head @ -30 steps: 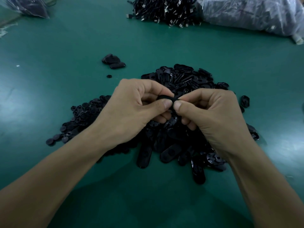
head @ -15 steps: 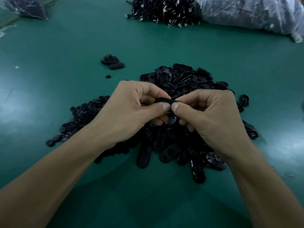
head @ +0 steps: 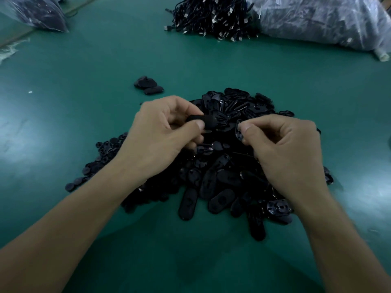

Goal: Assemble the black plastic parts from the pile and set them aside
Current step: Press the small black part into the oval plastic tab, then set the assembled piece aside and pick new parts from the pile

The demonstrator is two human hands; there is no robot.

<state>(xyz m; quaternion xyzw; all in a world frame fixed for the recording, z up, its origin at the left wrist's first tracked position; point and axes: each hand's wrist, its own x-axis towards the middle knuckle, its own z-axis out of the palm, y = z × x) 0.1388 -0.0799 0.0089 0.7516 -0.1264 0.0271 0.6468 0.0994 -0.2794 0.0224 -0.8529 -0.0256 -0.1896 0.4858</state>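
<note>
We're early in the job. Only a tiny set-aside group [head: 148,86] of finished-looking black pieces lies on the green counter [head: 84,66]. It sits up and left of the main pile [head: 228,172], well apart from it. Maybe three or four pieces there, hard to separate. The pile is big: long oval shells on the near side, smaller round bits [head: 99,163] spilling off its left edge. So almost everything is left to do, by our read.

Current cycle: the left hand [head: 160,142] has thumb and forefinger clamped on a black oval part [head: 204,123], held above the pile. The right hand [head: 283,151] pinches a smaller part [head: 238,133] between thumb and fingertip, other fingers curled in. The two parts are apart with a clear gap between them, so we judge this unit not mated yet. We can't tell if the oval part is already a joined pair; too dark.

Left in this cycle, as we see it: bring the two together, press, then drop the unit on the set-aside group.

Not task stuff: a cable bundle [head: 211,15] at the far edge, a clear bag [head: 317,20] just right of it, another bag [head: 36,13] far left.
</note>
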